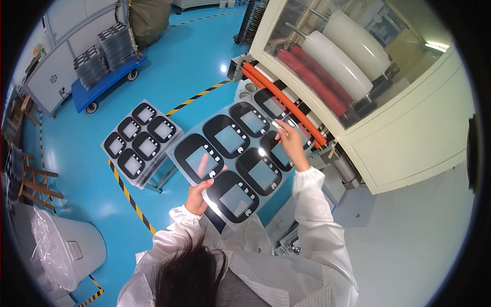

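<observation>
A clear plastic sheet (230, 165) printed with several black rounded panels with pale windows stretches away from me toward the machine. Its near left edge is gripped by my left hand (196, 199): the thumb lies on top, and the fingers show through from underneath. Over the sheet's right side, my right hand (292, 147) is closed, pinching a small white stick-like thing (276, 125) whose exact kind I cannot make out. The sheet's far end reaches the orange rollers (286, 102), which partly cover it.
The cream machine (409, 138) with white and red rolls behind a window stands at right. A stack of similar sheets (140, 140) rests on a stand at left. Beyond are a blue cart (110, 82) with more stacks and a white bin (84, 250) holding clear plastic.
</observation>
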A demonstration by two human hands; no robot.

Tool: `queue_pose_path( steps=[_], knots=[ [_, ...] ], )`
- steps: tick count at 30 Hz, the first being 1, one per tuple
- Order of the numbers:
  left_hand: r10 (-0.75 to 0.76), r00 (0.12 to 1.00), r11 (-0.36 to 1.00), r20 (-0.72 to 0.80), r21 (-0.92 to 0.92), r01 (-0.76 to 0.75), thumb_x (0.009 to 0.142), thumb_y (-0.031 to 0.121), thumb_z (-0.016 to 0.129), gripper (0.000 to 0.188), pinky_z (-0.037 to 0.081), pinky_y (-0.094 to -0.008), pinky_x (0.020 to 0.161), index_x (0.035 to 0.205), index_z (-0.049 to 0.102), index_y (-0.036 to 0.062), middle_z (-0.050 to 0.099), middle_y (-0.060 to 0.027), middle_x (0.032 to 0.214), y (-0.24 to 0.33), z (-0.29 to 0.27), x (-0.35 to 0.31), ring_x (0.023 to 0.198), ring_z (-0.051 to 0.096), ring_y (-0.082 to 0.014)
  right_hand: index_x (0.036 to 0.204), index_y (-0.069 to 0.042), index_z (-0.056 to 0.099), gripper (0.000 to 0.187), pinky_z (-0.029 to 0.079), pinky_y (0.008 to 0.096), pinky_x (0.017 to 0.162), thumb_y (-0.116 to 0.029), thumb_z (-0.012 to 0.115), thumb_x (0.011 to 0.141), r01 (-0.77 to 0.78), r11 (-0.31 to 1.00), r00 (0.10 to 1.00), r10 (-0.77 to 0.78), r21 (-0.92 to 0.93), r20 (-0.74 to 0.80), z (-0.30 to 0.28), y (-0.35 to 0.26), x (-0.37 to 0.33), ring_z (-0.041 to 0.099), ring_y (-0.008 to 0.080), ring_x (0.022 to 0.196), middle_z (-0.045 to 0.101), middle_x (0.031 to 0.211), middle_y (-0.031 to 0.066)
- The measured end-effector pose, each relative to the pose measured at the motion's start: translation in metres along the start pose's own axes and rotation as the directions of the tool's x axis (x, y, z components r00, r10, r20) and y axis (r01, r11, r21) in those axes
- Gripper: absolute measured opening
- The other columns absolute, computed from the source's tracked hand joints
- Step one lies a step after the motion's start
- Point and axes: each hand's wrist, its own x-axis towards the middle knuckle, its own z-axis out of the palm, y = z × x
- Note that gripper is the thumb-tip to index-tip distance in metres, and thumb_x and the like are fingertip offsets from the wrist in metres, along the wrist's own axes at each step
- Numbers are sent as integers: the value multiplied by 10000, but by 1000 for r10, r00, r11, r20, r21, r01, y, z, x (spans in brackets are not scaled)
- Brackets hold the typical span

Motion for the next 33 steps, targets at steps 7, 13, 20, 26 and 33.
queue_pose_path(
  steps=[7, 13, 20, 26, 33],
  knots=[
    [-6, 997, 999, -75, -34, 4, 793, 12, 475, 806, 388, -402, 1048, 1514, 153, 174, 447, -271, 1351, 9, -2, -28, 1232, 491, -331, 1217, -180, 613, 293, 491, 372, 620, -203, 512, 943, 246, 874, 955, -292, -419, -49, 69, -10, 52, 644, 289, 655, 635, 740, 183],
    [-2, 998, 997, -63, -81, -3, 773, 5, 500, 847, 351, -429, 1076, 1517, 130, 168, 414, -283, 1374, 16, -7, -45, 1296, 420, -357, 1172, -216, 641, 285, 502, 456, 678, -187, 491, 931, 204, 814, 976, -210, -544, 52, 94, -25, 56, 636, 373, 747, 664, 806, 179],
    [-32, 995, 999, -91, -16, 30, 728, 47, 496, 883, 359, -410, 1069, 1518, 123, 173, 415, -286, 1369, 26, -14, -65, 1256, 463, -346, 1123, -152, 666, 289, 500, 467, 747, -127, 511, 881, 230, 739, 964, -84, -633, 252, 86, -45, 40, 632, 378, 826, 664, 872, 194],
    [-25, 989, 999, -143, -36, 21, 720, 68, 489, 877, 361, -402, 1068, 1516, 137, 167, 425, -292, 1359, 34, -39, -90, 1246, 473, -346, 866, -68, 650, 150, 508, 458, 659, -37, 549, 760, 398, 584, 904, -118, -708, 411, 39, -40, -60, 633, 377, 746, 636, 728, 174],
    [-70, 992, 993, -106, -100, 59, 743, 79, 491, 835, 329, -420, 1094, 1509, 170, 159, 391, -297, 1389, 29, -50, -58, 1280, 440, -355, 960, -57, 706, 234, 506, 390, 680, -36, 524, 815, -51, 753, 868, 359, -656, 344, -73, -43, -186, 631, 351, 713, 652, 736, 183]
  ],
)
